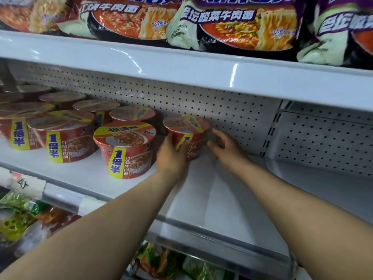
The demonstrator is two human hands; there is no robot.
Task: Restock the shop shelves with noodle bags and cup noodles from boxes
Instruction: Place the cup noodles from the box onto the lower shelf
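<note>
Approx. half done: cup noodles (pixel 123 148) fill the left part of the shelf (pixel 222 188).
Left hand (pixel 171 156) grips one cup (pixel 186 128) at the back, right hand (pixel 224 146) loose-fingered beside it (right side unfilled).

1 head-worn view, close, facing shelf (pixel 201 199)

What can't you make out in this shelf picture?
Head view:
- Right hand: motion blur hides whether its fingers touch the cup.
- Far-left cups: blurred, cut by the left edge.
- Top-shelf bags: cut by the top edge.
- Bottom-shelf packs: blurred, labels unreadable.
</note>
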